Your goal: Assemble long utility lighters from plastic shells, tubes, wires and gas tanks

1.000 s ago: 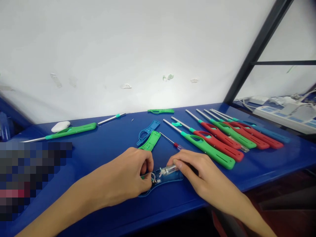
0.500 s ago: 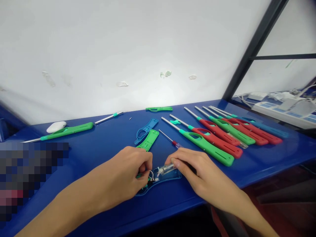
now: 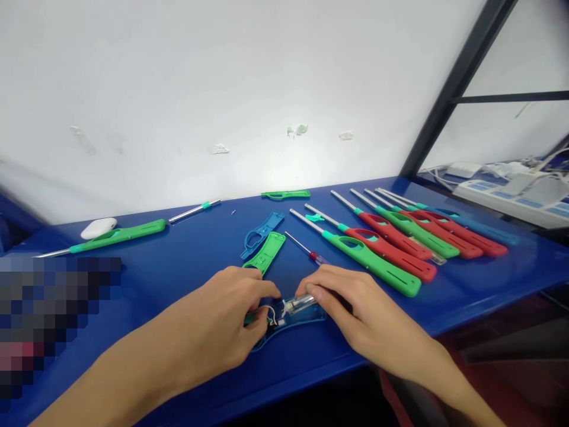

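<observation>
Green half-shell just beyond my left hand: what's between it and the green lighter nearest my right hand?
The head view shows a screwdriver between the half-shell and the green lighter.

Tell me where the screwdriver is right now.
In the head view, the screwdriver lies on the blue table just right of centre, between a green handle half and a green lighter, its grip partly hidden by the right hand.

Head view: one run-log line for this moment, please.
left hand: at open blue casing | right hand: pinching clear tube at casing | screwdriver: on table, beyond right hand
</observation>
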A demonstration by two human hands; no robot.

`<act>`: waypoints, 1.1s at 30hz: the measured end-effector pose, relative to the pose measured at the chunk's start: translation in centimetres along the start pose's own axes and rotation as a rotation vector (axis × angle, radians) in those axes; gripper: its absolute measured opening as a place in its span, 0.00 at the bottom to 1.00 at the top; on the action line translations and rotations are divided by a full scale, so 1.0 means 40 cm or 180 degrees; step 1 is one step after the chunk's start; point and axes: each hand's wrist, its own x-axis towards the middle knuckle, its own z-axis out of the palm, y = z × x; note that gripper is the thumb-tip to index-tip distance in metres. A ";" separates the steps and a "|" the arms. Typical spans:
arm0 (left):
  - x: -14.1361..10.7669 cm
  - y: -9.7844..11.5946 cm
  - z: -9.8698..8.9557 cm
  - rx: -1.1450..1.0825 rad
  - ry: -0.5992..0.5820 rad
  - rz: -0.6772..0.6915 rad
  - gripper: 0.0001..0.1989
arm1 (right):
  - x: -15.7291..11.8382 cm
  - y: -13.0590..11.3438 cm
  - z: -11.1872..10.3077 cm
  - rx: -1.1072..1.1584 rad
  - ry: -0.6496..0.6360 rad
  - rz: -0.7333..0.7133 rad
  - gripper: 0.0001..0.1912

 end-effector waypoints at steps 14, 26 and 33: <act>-0.002 -0.006 -0.031 -0.0852 -0.0337 -0.0814 0.10 | 0.001 -0.002 -0.001 -0.0043 -0.0017 -0.0027 0.16; 0.004 0.003 -0.026 -0.0781 0.0062 -0.0367 0.12 | -0.002 0.003 -0.001 -0.0077 0.0078 -0.0027 0.15; 0.011 0.008 -0.017 -0.0747 0.0221 -0.0354 0.10 | -0.002 0.006 0.001 -0.0063 0.0183 0.0086 0.15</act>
